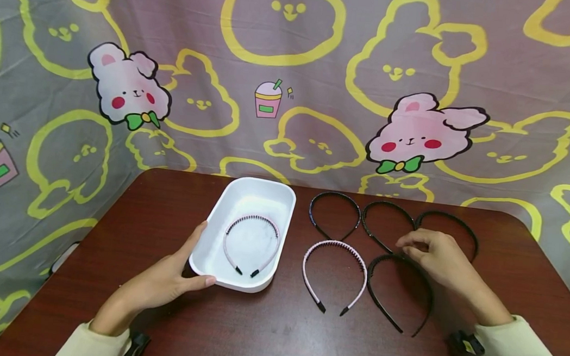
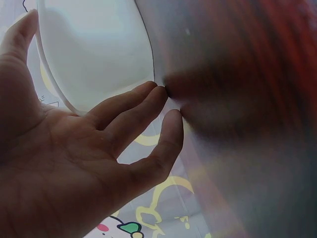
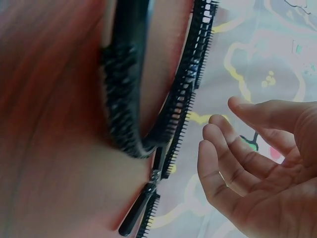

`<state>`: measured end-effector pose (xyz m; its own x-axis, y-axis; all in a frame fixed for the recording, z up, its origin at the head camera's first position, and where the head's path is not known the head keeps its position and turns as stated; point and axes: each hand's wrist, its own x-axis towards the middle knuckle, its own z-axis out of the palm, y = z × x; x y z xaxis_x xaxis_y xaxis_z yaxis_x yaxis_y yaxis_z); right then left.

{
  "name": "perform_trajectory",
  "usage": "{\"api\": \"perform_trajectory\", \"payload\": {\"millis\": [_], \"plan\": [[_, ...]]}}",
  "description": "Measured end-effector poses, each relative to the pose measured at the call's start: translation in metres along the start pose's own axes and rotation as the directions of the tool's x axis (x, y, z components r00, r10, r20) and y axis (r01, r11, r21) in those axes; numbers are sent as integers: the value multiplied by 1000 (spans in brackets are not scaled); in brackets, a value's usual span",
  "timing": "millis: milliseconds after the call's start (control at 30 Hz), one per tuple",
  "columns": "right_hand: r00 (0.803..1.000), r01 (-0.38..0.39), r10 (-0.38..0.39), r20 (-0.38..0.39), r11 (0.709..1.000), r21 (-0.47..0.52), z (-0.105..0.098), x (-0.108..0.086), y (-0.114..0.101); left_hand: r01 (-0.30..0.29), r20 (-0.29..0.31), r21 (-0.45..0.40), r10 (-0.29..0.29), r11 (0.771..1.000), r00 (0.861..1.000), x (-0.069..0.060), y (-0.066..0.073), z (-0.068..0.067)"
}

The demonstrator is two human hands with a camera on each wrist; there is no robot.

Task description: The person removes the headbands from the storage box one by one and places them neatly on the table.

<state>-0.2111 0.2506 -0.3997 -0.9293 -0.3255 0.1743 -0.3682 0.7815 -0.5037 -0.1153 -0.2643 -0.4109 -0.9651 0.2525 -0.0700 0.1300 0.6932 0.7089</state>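
Observation:
A white plastic tub stands on the table, with a pink toothed headband lying in it. My left hand holds the tub at its near left corner, thumb at the near rim; the left wrist view shows its fingertips low by the tub and the tabletop. Just over the black headbands hovers my right hand, fingers loosely bent around nothing. Closest to it are a near black headband, a middle black one and a right black one. Further left lie another pink headband and a dark headband with bluish shine.
The brown wooden table has rounded far corners. Behind it and at the left hangs a curtain printed with rabbits and yellow outlines. The loose headbands lie close together to the right of the tub, some touching or overlapping.

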Motion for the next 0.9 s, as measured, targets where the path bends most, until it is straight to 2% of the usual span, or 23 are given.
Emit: {"api": "perform_trajectory", "payload": {"millis": [300, 633, 900], "plan": [[1000, 18, -19, 6, 998, 64, 2, 4, -14, 2, -1, 5, -2, 1000, 1000, 0, 0, 0], [994, 104, -103, -33, 994, 20, 6, 11, -34, 9, 9, -2, -9, 1000, 1000, 0, 0, 0], [995, 95, -95, -12, 994, 62, 9, 17, -51, 13, 15, -11, -12, 1000, 1000, 1, 0, 1]]}}
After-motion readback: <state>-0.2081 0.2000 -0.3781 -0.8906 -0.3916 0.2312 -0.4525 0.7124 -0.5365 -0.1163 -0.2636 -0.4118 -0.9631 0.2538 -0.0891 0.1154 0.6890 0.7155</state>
